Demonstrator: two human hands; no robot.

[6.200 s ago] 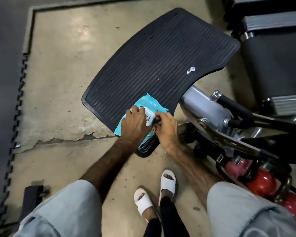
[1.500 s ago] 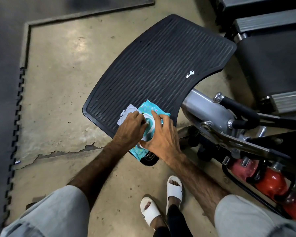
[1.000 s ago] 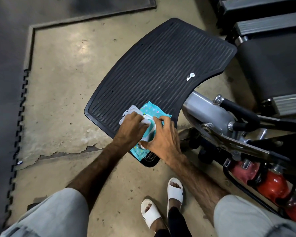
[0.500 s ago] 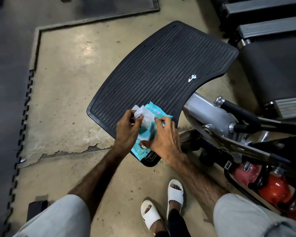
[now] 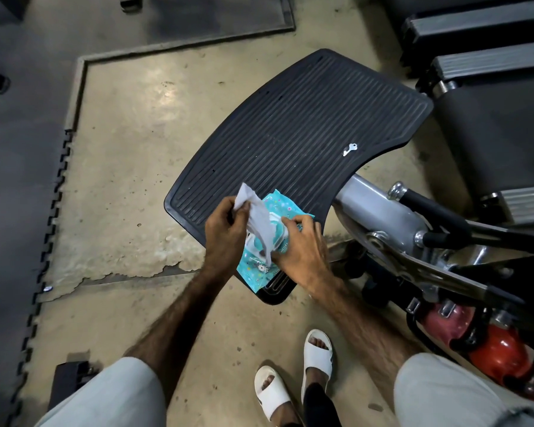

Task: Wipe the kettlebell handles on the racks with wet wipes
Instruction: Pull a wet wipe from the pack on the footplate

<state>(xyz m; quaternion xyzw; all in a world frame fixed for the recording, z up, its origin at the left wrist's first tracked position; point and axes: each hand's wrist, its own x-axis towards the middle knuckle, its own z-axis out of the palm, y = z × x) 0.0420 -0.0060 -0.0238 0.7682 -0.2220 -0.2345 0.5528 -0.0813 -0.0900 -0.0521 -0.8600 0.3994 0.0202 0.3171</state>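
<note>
Pinched between thumb and fingertips of my left hand (image 5: 225, 224) is a wipe (image 5: 258, 220), half drawn out and hanging limp over the pack (image 5: 270, 241). My right hand (image 5: 302, 248) lies beside it, fingers spread fairly flat, pressing the pack down so it doesn't lift with the pull. The pack sits at the near corner of the ribbed black platform (image 5: 290, 140), its bottom edge reaching the platform's rim. The wipe looks thin, wet and floppy; I judge it will weigh almost nothing, cling to itself and tear if I yank, so a grip near its top edge, where I have it, suits a steady pull, and I should bunch it into my palm before rubbing. The pack is soft and slippery, light enough to slide, which is why it wants holding flat. A small key (image 5: 350, 149) lies further out on the platform, well apart from my hands. To my right, low under the grey frame (image 5: 379, 211), sit red kettlebells (image 5: 494, 355) with dark handles (image 5: 472, 334); those will be heavy, hard and fixed enough to wipe where they stand, wrapping the wipe round each handle. None is touched yet.
</note>
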